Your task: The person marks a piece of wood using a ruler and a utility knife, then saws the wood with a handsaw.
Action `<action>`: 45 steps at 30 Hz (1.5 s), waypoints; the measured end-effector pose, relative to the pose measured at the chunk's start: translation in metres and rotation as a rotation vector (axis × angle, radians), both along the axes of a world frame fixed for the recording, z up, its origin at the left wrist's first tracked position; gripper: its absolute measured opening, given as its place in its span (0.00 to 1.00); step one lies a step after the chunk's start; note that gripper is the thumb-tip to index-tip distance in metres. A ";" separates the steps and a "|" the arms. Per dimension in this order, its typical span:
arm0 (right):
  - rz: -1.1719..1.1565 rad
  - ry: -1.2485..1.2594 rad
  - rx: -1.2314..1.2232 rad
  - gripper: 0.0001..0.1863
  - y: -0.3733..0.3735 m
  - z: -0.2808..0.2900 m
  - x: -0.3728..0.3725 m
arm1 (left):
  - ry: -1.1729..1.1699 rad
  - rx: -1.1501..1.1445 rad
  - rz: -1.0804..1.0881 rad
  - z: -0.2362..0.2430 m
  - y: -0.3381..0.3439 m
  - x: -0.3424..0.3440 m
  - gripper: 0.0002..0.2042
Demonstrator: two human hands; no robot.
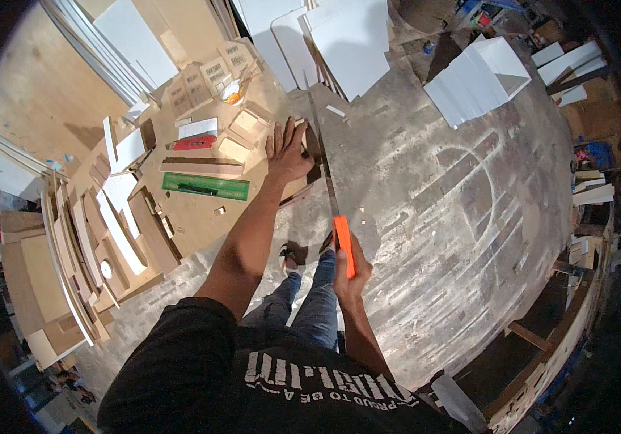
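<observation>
In my right hand (354, 271) I grip the orange handle of a hand saw (343, 242). Its long thin blade points away from me, running just past the right edge of the worktable. My left hand (289, 155) lies palm down with fingers spread on a brown wood piece (314, 141) at that edge, close beside the blade. Whether the teeth touch the wood I cannot tell. Left of this hand lie small wooden blocks (234, 150), a green ruler-like strip (202, 185) with a black pen on it, and a red flat tool (193, 142).
The wooden worktable (263, 94) carries white strips (119, 231), stacked boards and a white roll (106, 270) at the left. White panels (347, 43) stand beyond it. A white box (462, 83) sits on the concrete floor (426, 217), far right. A wooden frame (542, 343) lies lower right.
</observation>
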State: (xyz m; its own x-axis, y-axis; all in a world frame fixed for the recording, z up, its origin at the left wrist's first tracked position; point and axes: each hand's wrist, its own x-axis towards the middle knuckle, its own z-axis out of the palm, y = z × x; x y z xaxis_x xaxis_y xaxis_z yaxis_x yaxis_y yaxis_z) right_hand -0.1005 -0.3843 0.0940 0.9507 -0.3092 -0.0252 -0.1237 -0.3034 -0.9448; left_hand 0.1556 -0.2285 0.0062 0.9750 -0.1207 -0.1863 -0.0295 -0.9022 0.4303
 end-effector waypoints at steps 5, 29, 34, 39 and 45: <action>-0.035 -0.177 -0.077 0.24 -0.001 -0.031 -0.023 | 0.047 0.005 0.018 0.001 -0.004 0.003 0.48; -0.016 -0.011 -0.038 0.23 -0.004 -0.009 0.016 | -0.059 -0.040 -0.027 -0.006 -0.006 0.002 0.46; -0.013 -0.099 0.015 0.25 0.003 -0.009 -0.012 | 0.052 0.011 -0.012 -0.004 0.004 0.003 0.46; -0.007 0.034 0.029 0.24 0.001 -0.004 0.022 | -0.030 0.001 -0.046 -0.011 -0.001 0.000 0.45; -0.015 -0.149 -0.022 0.24 0.004 -0.012 -0.006 | -0.012 0.028 -0.040 -0.011 0.005 0.002 0.45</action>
State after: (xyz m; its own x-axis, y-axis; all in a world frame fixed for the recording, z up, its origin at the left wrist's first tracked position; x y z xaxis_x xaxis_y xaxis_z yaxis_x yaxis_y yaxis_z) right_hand -0.1068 -0.3807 0.0817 0.9385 -0.3227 0.1226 0.0124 -0.3233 -0.9462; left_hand 0.1572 -0.2231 -0.0047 0.9718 -0.1543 -0.1785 -0.0706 -0.9121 0.4039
